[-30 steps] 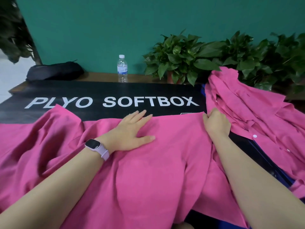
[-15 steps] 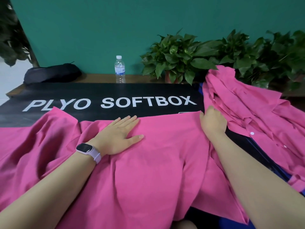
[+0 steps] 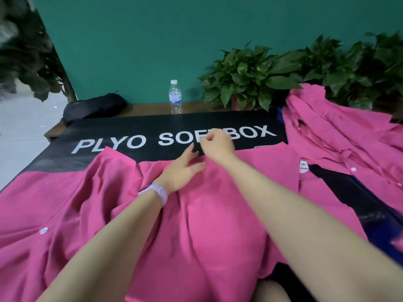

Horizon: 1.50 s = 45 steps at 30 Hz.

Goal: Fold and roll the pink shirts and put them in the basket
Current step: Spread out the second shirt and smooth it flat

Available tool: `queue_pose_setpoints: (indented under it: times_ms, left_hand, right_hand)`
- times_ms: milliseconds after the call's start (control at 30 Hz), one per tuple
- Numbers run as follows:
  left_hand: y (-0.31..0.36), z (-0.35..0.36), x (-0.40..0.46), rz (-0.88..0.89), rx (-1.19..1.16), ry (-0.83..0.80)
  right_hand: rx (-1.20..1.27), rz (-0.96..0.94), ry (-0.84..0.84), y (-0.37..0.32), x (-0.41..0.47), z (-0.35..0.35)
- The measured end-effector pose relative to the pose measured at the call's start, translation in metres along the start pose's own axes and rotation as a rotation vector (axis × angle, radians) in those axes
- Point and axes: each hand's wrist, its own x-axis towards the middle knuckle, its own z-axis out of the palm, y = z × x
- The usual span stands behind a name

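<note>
The right hand (image 3: 216,144) has been moved from the shirt's right edge to frame centre, its fingers (image 3: 207,139) being held curled; whether cloth is being pinched cannot be told. One pink shirt (image 3: 207,225) is being pressed by the left hand (image 3: 181,168), fingers straight. A second pile of shirts (image 3: 340,136) is lying upper right on the desk (image 3: 144,110). One bottle (image 3: 175,97) is standing behind.
</note>
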Motion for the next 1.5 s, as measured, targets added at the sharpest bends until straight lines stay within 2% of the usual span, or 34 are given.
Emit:
queue_pose_setpoints:
  times_ms: [100, 167, 200, 267, 400, 533, 567, 633, 700, 767, 800, 833, 867, 933, 1033, 1100, 1233, 1400, 1500]
  left_hand:
    - [-0.001, -0.006, 0.001, 0.013, -0.277, 0.132]
    - [-0.003, -0.01, 0.003, -0.05, -0.451, 0.206]
    - [-0.006, -0.012, 0.005, -0.085, -0.542, 0.238]
    - [-0.009, -0.013, 0.006, -0.14, -0.629, 0.281]
    - [-0.004, -0.015, 0.006, -0.157, -0.546, 0.318]
    - [0.007, -0.041, -0.009, -0.187, -0.957, 0.198]
    - [0.007, -0.052, -0.015, -0.196, -0.962, 0.183]
    - [0.003, -0.076, -0.029, -0.196, -0.715, 0.245]
    - [-0.013, -0.103, -0.049, -0.218, -0.137, 0.456]
    - [-0.035, -0.13, -0.071, -0.385, 0.512, 0.741]
    - [-0.043, -0.139, -0.083, -0.508, 0.669, 0.839]
    - [-0.049, -0.145, -0.093, -0.622, 0.726, 0.874]
    - [-0.053, -0.147, -0.101, -0.702, 0.726, 0.861]
    - [-0.056, -0.143, -0.109, -0.753, 0.711, 0.773]
    - [-0.05, -0.149, -0.109, -0.7, 0.662, 0.635]
    - [-0.042, -0.168, -0.107, -0.687, 0.483, 0.587]
    - [-0.027, -0.221, -0.126, -0.682, 0.095, 0.7]
    - [-0.051, -0.283, -0.18, -0.722, 0.195, 0.952]
    - [-0.07, -0.285, -0.189, -0.649, 0.307, 0.99]
  right_hand:
    - [0.791, 0.262, 0.051, -0.045, -0.026, 0.039]
    - [1.148, 0.484, 0.186, -0.055, -0.039, 0.06]
    - [1.233, 0.553, 0.254, -0.055, -0.045, 0.068]
    - [1.186, 0.537, 0.305, -0.05, -0.054, 0.081]
    - [1.021, 0.411, 0.279, -0.045, -0.054, 0.089]
    - [0.809, 0.312, 0.18, -0.044, -0.053, 0.093]
    - [0.765, 0.288, 0.137, -0.044, -0.053, 0.093]
    - [0.696, 0.24, 0.076, -0.041, -0.051, 0.095]
    - [0.64, 0.196, 0.054, -0.041, -0.051, 0.097]
    - [0.559, 0.14, 0.016, -0.041, -0.054, 0.101]
    - [0.508, 0.097, -0.009, -0.042, -0.055, 0.103]
    - [0.453, 0.058, -0.037, -0.042, -0.056, 0.105]
    - [0.403, 0.017, -0.063, -0.042, -0.057, 0.107]
    - [0.327, -0.036, -0.101, -0.042, -0.057, 0.109]
    - [0.279, -0.056, -0.119, -0.041, -0.055, 0.108]
    - [0.257, -0.057, -0.123, -0.041, -0.054, 0.107]
    - [0.172, -0.083, -0.124, -0.044, -0.055, 0.107]
    - [0.136, -0.105, -0.13, -0.043, -0.054, 0.108]
    - [0.117, -0.119, -0.123, -0.042, -0.053, 0.11]
